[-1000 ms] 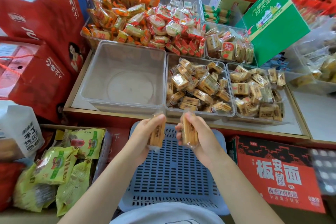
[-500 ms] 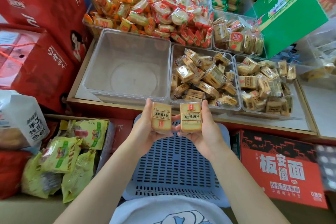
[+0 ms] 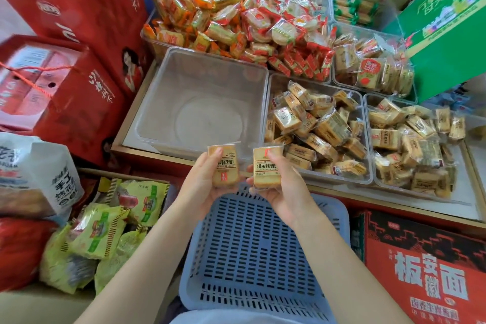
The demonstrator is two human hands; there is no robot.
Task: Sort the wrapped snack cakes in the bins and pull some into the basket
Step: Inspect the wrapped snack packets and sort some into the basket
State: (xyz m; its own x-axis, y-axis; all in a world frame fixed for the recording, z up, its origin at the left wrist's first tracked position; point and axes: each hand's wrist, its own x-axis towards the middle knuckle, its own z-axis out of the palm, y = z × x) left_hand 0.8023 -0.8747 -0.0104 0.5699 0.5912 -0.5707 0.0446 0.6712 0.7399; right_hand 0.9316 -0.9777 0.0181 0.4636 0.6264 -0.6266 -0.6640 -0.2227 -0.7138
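Both hands are raised over the far edge of the blue slotted basket (image 3: 257, 250), each with one wrapped snack cake held label-up. Left hand (image 3: 202, 187): grip closed around the left cake (image 3: 224, 164), thumb across its upper left corner, fingers curled behind; the label text reads upside down. Right hand (image 3: 281, 189): grip closed around the right cake (image 3: 265, 166), thumb lying over its right edge, fingers underneath. The two cakes sit side by side, just apart, not touching. The basket holds nothing visible on its slotted floor. Beyond the basket, on the table (image 3: 394, 196), stand three clear bins in a row: the empty clear bin (image 3: 200, 102) beyond and left of the basket, the middle bin (image 3: 315, 126) straight beyond the basket, piled with tan wrapped cakes, and the right bin (image 3: 415, 147) beyond and right of the basket, also piled with tan cakes. Farther behind these bins: a heap of orange and red wrapped snacks (image 3: 236, 18). Left of the basket: green snack packets (image 3: 105, 231) in a box. Right of the basket: a red noodle carton (image 3: 426, 271). Far right, beyond the basket: a green carton (image 3: 447, 34).
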